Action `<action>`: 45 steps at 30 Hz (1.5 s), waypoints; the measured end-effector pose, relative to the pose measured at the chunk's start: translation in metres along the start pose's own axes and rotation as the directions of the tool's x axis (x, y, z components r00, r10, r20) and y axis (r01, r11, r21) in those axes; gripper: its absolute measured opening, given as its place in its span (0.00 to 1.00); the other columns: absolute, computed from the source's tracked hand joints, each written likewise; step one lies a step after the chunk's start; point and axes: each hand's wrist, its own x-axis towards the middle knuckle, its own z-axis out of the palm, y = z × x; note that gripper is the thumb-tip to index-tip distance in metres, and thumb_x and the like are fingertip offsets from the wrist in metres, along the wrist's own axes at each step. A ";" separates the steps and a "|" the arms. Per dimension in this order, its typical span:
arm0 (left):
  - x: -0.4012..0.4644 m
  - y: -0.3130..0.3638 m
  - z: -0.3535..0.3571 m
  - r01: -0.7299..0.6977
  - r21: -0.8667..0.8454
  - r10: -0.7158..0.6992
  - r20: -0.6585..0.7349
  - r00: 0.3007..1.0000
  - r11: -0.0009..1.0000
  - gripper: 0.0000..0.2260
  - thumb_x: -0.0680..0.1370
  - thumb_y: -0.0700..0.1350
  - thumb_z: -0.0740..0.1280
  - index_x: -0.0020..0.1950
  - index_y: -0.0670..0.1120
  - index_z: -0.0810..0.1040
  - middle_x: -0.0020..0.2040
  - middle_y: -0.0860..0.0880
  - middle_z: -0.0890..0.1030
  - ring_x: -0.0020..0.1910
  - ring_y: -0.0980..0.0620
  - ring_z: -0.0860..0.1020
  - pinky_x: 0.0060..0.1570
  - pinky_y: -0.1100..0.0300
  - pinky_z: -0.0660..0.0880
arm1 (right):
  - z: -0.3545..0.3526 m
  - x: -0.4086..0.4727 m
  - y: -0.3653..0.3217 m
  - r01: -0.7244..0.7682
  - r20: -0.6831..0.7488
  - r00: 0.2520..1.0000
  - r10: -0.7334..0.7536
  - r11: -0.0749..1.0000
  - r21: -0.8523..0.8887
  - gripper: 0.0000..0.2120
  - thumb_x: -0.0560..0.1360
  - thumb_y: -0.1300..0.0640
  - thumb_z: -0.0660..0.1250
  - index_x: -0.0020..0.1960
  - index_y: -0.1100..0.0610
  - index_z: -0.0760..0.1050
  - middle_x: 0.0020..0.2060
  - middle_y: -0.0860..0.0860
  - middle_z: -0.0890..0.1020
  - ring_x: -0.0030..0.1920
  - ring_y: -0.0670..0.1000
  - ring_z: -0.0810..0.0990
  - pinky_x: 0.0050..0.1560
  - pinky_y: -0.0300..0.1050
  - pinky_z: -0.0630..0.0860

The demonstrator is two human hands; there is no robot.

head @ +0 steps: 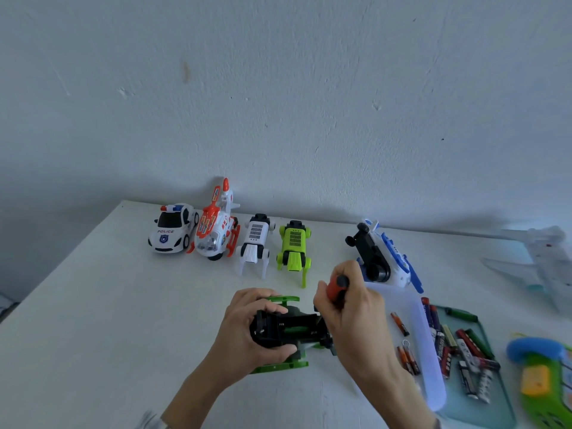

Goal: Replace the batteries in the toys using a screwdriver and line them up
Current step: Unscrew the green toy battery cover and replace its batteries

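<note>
Red screwdriver (338,287) fisted upright, right.

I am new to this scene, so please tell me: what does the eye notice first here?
At front centre, the left hand holds an upturned green toy while the right hand grips a red screwdriver over it. Behind, four toys stand in a row, from the police car rightwards.

The green toy (288,332) lay belly-up, its black underside showing, just in front of the lime robot dog (294,247). The red-handled screwdriver (335,287) stood over its right end. Loose batteries (464,351) lay well right of it.
</note>
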 end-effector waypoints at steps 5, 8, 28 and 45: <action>-0.001 0.001 0.000 0.000 0.004 0.000 0.001 1.000 1.000 0.24 0.56 0.56 0.79 0.51 0.59 0.80 0.57 0.61 0.76 0.62 0.55 0.71 0.61 0.52 0.71 | 0.004 0.001 0.001 0.015 0.010 1.000 -0.015 1.000 -0.020 0.14 0.76 0.62 0.66 0.41 0.52 0.61 0.24 0.46 0.64 0.27 0.49 0.66 0.24 0.37 0.62; -0.001 0.002 0.000 0.008 -0.011 -0.008 0.003 1.000 1.000 0.24 0.56 0.56 0.79 0.51 0.59 0.80 0.57 0.62 0.76 0.62 0.55 0.71 0.62 0.52 0.71 | 0.002 0.000 0.003 -0.046 -0.052 0.997 0.049 0.997 0.058 0.16 0.75 0.63 0.66 0.39 0.51 0.61 0.24 0.50 0.68 0.27 0.54 0.69 0.24 0.39 0.64; -0.001 0.002 0.004 -0.012 -0.030 0.011 -0.015 1.000 0.999 0.24 0.57 0.56 0.79 0.51 0.60 0.81 0.58 0.62 0.76 0.63 0.54 0.71 0.59 0.67 0.70 | -0.003 -0.005 0.016 -0.310 -0.083 0.724 0.685 0.430 0.848 0.08 0.78 0.63 0.62 0.40 0.62 0.69 0.27 0.58 0.76 0.21 0.51 0.69 0.20 0.40 0.64; -0.008 -0.004 -0.025 0.048 0.008 -0.048 -0.060 0.997 0.999 0.24 0.53 0.59 0.79 0.48 0.60 0.82 0.55 0.63 0.78 0.56 0.57 0.74 0.55 0.67 0.71 | 0.003 -0.017 0.057 0.135 0.461 0.864 0.202 0.790 -0.599 0.22 0.65 0.67 0.70 0.52 0.45 0.76 0.54 0.40 0.79 0.57 0.46 0.76 0.67 0.61 0.61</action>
